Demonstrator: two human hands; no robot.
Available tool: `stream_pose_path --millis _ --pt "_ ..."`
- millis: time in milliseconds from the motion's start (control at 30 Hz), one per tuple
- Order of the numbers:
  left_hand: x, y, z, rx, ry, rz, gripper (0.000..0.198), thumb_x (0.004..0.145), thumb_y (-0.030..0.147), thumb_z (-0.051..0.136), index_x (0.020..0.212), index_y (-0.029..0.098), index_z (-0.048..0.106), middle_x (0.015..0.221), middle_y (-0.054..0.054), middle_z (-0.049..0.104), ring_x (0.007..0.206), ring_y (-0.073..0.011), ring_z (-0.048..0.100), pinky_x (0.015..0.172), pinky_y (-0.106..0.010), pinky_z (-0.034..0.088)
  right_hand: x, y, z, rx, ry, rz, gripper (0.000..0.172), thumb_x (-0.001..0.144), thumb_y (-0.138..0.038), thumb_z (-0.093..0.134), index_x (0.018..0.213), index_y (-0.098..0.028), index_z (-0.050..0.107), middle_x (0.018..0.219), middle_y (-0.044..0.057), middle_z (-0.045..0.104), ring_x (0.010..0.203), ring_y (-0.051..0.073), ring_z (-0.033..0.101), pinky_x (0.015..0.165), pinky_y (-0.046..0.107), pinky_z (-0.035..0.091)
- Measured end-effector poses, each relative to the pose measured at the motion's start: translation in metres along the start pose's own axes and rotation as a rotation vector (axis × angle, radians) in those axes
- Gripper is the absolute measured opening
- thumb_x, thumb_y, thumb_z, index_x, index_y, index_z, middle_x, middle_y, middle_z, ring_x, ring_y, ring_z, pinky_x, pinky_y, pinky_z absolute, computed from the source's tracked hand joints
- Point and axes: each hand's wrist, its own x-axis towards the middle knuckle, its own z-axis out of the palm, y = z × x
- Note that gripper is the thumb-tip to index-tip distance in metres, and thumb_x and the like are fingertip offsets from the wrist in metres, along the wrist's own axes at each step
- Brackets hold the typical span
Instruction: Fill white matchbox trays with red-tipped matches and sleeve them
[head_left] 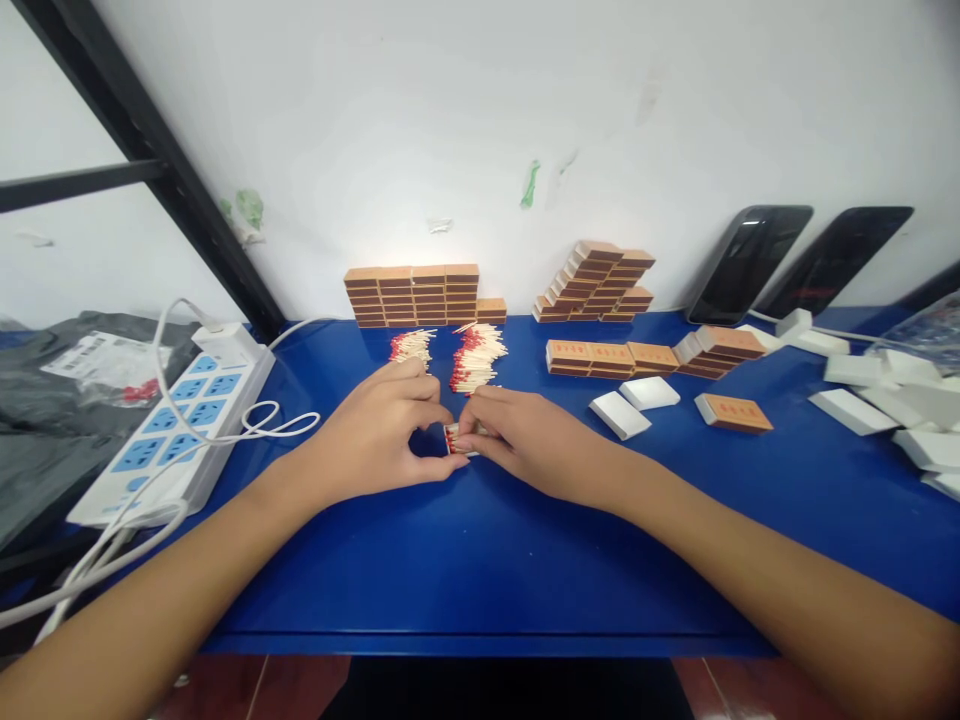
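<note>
At the middle of the blue table, a small white matchbox tray (449, 450) holds red-tipped matches (453, 434). My left hand (382, 425) grips the tray's left end between thumb and forefinger. Over the right part of it, my right hand (536, 440) has its fingers closed on the matches; they hide most of the tray. Just beyond my hands lie two heaps of loose matches, a smaller left heap (412, 347) and a larger right heap (477, 358), their red heads mostly to the left.
Stacked matchboxes (412, 295) line the wall, with a stepped stack (592, 280) farther right. A row of matchboxes (589, 357), white trays (620, 414) and a lone matchbox (733, 412) lie rightward. More trays (900, 400), two phones (750, 260) and a power strip (180, 430) flank the table.
</note>
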Motion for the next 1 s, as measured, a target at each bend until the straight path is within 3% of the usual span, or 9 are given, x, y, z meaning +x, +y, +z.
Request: stream_pose_path --millis 400,600,767,1000 --pt "0.001 0.000 -0.001 -0.001 0.005 0.005 0.030 0.094 0.049 0.077 0.088 0.020 0.082 0.073 -0.002 0.062 0.079 -0.0203 0.055 0.079 -0.039 0.047 -0.001 0.003 -0.003 -0.043 0.056 -0.057 0.010 0.104 -0.016 0.061 0.098 -0.020 0.069 0.097 0.003 0.067 0.081 0.015 0.059 0.073 0.029 0.041" --pt "0.000 -0.001 0.000 0.008 -0.016 -0.027 0.028 0.092 0.049 0.080 0.090 0.021 0.083 0.074 -0.002 0.063 0.081 -0.0208 0.056 0.082 -0.039 0.047 0.004 0.027 -0.014 -0.176 0.274 0.012 0.009 0.102 -0.023 0.065 0.095 -0.019 0.070 0.086 0.002 0.063 0.075 0.016 0.054 0.071 0.030 0.037" --pt "0.000 -0.001 0.000 0.010 -0.011 -0.029 0.029 0.092 0.050 0.080 0.091 0.021 0.084 0.074 -0.002 0.063 0.081 -0.0208 0.056 0.081 -0.038 0.046 0.008 0.049 -0.018 -0.282 0.188 0.138 0.012 0.102 -0.030 0.066 0.105 -0.019 0.070 0.095 0.005 0.064 0.082 0.020 0.057 0.073 0.032 0.038" --pt "0.000 -0.003 0.000 0.018 -0.015 -0.030 0.029 0.091 0.050 0.080 0.090 0.021 0.083 0.073 -0.002 0.063 0.079 -0.0201 0.055 0.081 -0.039 0.046 0.010 0.052 -0.017 -0.236 0.134 0.112 0.008 0.102 -0.022 0.061 0.097 -0.020 0.067 0.097 0.005 0.062 0.083 0.019 0.056 0.074 0.030 0.038"
